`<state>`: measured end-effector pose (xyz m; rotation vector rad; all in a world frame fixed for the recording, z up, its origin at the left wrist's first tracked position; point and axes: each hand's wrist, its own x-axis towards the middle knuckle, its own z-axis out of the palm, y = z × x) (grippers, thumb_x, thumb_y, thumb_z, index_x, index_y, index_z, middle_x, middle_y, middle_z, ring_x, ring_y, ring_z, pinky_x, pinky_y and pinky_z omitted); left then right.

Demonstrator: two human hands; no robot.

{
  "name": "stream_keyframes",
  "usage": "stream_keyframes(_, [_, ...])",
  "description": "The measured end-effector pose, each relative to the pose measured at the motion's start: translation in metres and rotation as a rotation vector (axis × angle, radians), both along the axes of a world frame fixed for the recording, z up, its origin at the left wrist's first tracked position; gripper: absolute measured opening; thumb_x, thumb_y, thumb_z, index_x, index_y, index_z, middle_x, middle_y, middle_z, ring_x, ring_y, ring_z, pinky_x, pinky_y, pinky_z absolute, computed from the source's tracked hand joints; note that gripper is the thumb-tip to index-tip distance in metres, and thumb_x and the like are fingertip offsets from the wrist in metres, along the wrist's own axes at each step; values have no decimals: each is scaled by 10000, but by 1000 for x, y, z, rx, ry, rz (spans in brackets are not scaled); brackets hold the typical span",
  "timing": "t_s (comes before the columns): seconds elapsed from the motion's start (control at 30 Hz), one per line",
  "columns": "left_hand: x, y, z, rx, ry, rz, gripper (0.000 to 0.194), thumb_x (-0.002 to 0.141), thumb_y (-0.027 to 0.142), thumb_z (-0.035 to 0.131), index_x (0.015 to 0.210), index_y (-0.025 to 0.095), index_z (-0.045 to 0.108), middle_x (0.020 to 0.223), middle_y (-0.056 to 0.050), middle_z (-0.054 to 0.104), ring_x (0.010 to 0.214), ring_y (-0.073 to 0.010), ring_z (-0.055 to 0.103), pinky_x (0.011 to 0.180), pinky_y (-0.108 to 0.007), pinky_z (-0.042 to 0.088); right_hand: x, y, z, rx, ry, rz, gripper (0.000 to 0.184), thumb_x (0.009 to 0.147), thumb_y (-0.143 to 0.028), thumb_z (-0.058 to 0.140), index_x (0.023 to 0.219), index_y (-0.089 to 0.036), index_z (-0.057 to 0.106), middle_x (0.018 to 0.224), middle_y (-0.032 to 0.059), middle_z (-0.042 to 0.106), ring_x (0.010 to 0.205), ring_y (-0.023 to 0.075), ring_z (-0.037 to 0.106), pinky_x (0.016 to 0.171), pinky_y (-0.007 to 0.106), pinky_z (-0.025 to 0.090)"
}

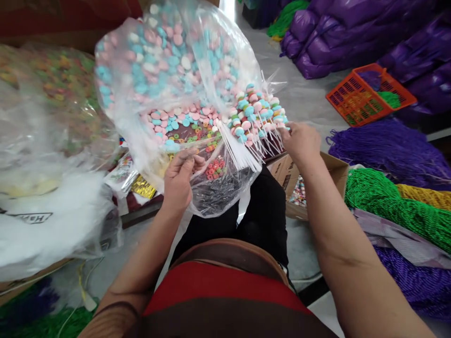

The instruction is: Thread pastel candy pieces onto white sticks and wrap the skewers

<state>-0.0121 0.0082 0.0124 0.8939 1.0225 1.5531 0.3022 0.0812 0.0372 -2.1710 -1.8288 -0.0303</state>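
Observation:
My left hand (181, 176) is over the near side of the open plastic bag, thumb and fingers pinched together; whatever is between them is too small to make out. Beyond it lie loose pink, blue and white candies (172, 117) and small ring-shaped pieces (214, 169) in red, green and orange. My right hand (301, 141) is at the right end of a pile of candy sticks (255, 112), its fingertips closed on one candy stick. These sticks carry stacked pastel candies on white stems. A bundle of bare white sticks (237, 150) lies left of the pile, between my hands.
A big clear bag of pastel candies (176, 56) bulges behind the work spot. Bags of coloured rings (66, 84) stand at left. On the right are a cardboard box (331, 169), an orange basket (366, 94), purple bundles (352, 37) and green cords (394, 202).

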Motion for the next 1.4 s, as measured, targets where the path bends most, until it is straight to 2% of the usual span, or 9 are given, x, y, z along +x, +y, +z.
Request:
stream_keyframes(0.07, [3,-1,-4,-10,24,-25,219,849,410,818,973,234,778,812,2,760,771,-121,710,782,-261,596,-13,-19,13,86,17,-75,362,972,-298,587,1234,-123,763,1201,224,747,1059,320,695,883,434,508])
stream_keyframes(0.13, [7,-1,-9,-9,45,-48,237,851,428,813,973,229,776,812,1,759,775,-123,709,790,-268,599,-40,-36,19,137,109,10,342,1008,-267,516,1198,-150,775,1128,168,766,1017,279,704,888,403,511])
stream_keyframes(0.23, [9,-2,-15,7,78,-70,244,867,435,794,979,219,773,797,0,750,760,-124,703,790,-278,597,-90,-49,12,-123,208,217,305,1021,-266,504,1097,-195,790,999,102,799,944,253,732,820,346,515])
stream_keyframes(0.33, [4,-3,-17,27,108,-56,229,881,421,776,984,217,774,792,0,747,745,-120,697,785,-276,588,-130,-45,-6,-303,47,188,290,1022,-297,536,1170,-179,755,1127,160,795,1031,293,744,823,345,504])
stream_keyframes(0.43, [-3,-6,-17,18,124,-27,226,874,420,778,967,214,765,794,1,746,755,-119,693,793,-274,584,-146,-34,-18,-375,-60,136,331,1043,-278,488,1247,-121,697,1213,236,755,1093,322,741,832,351,497])
stream_keyframes(0.7, [-2,-3,-24,-6,107,-63,271,875,451,753,990,205,747,791,-8,750,759,-138,710,793,-306,599,-152,-28,-27,-342,-44,61,374,1046,-201,369,1223,-74,673,1180,275,745,1079,338,734,823,360,492])
stream_keyframes(0.9, [-3,6,-25,-31,129,-84,234,895,406,728,1011,204,757,819,-16,761,758,-135,714,751,-282,587,-151,-36,-16,-311,71,-19,320,1014,-240,441,1146,-118,706,1089,226,774,983,332,734,801,375,476])
stream_keyframes(1.13, [10,21,-17,-39,175,-248,356,909,494,747,1142,229,794,831,-20,769,648,-111,669,570,-226,526,-130,-97,-7,-137,550,167,134,873,-327,592,789,-224,612,703,26,667,654,186,608,696,308,437])
stream_keyframes(1.4, [29,-6,11,43,101,-387,373,865,536,806,1082,235,841,782,-16,770,642,-102,663,546,-223,500,-121,-155,-29,-117,1066,192,221,868,-423,658,904,-207,687,738,-3,629,612,127,484,601,273,401])
